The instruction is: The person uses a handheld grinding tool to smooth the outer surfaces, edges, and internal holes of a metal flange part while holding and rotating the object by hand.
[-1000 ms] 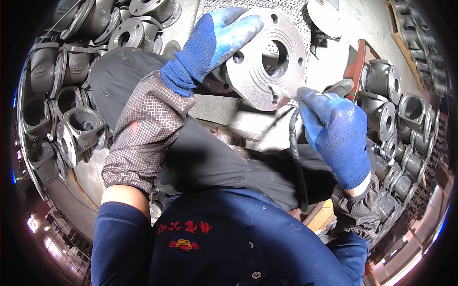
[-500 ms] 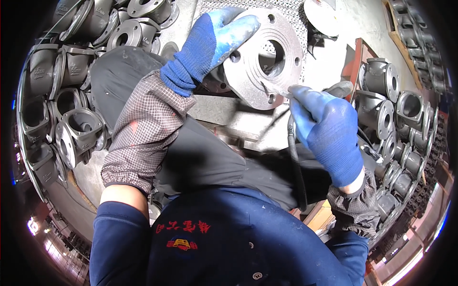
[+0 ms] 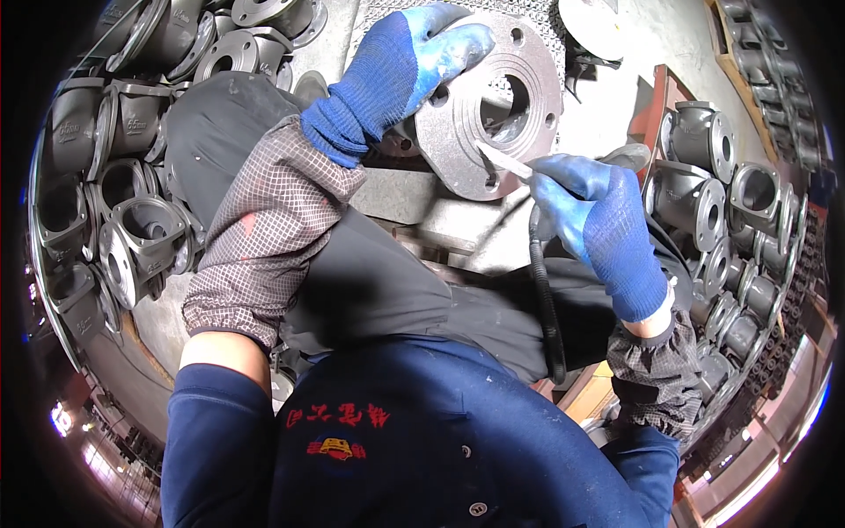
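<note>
Castings [image 3: 77, 132] of grey metal crowded the pale floor [image 3: 682, 44] along both sides of the room. The left hand [image 3: 409, 70] was clamped on the upper-left rim of a round flange [image 3: 462, 132], in front of the dark trousers [image 3: 370, 290]. The right hand [image 3: 598, 220] gripped a slim pale tool [image 3: 509, 163], its tip at the flange's face near the central hole. Floor stretched between the flange and a red metal frame [image 3: 666, 106]; a black hose [image 3: 546, 308] hung below the right hand.
</note>
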`<state>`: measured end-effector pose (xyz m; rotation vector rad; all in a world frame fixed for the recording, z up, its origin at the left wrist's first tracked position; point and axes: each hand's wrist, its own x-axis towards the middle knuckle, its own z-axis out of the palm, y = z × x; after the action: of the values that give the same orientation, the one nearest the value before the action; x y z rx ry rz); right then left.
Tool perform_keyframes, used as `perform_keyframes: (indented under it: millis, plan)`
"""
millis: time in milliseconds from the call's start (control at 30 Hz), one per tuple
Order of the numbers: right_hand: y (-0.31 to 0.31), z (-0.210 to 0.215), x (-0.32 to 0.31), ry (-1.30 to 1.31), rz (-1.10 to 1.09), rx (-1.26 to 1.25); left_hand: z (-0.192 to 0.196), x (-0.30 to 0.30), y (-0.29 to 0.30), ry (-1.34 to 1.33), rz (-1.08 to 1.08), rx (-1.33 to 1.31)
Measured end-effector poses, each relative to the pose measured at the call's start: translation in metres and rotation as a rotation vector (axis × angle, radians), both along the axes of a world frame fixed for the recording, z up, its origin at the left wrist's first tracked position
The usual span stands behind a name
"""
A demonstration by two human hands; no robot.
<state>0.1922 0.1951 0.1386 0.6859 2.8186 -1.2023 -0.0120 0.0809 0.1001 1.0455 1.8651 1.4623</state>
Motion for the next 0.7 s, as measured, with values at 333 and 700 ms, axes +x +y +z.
perform_keyframes:
  millis: [333,700]
  plan:
    - [-0.006,-0.016,0.012,0.176,-0.04,0.059,-0.001,0.004,0.007,0.045,0.001,-0.003]
    - [0.04,0.001,-0.006,0.399,-0.437,-0.381,-0.006,0.008,0.012,-0.111,-0.014,0.032]
